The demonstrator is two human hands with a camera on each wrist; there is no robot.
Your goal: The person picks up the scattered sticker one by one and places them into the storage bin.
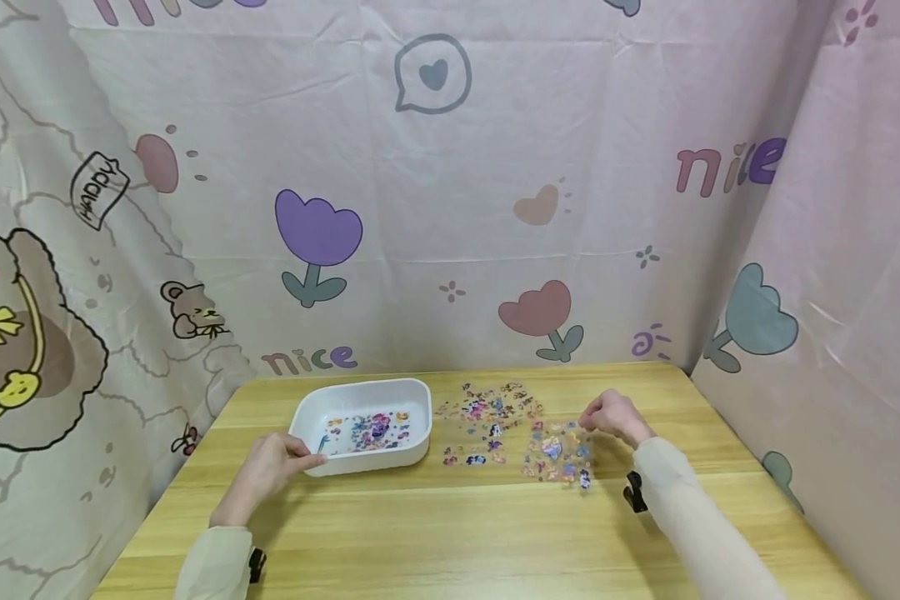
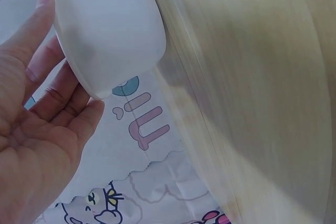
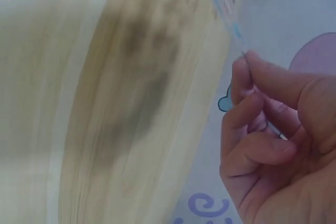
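Observation:
My left hand (image 1: 270, 467) grips the near left corner of a white plastic basin (image 1: 422, 408), fingers and thumb at its rim. In the left wrist view the thumb and fingers lie along the edge of the basin (image 2: 113, 30). Inside the basin are colourful stickers (image 1: 375, 429). My right hand (image 1: 617, 415) pinches the upper right corner of a clear sticker sheet (image 1: 555, 450) with small cartoon figures. The right wrist view shows the sheet (image 3: 226, 3) nearly edge-on between thumb and index finger, its shadow on the table, the other fingers curled.
More clear sticker sheets (image 1: 495, 407) lie on the wooden table (image 1: 435, 533) between the basin and the held sheet. Printed cloth (image 1: 435, 167) hangs behind the table and along both sides. A black band part (image 1: 633, 492) shows at the right sleeve.

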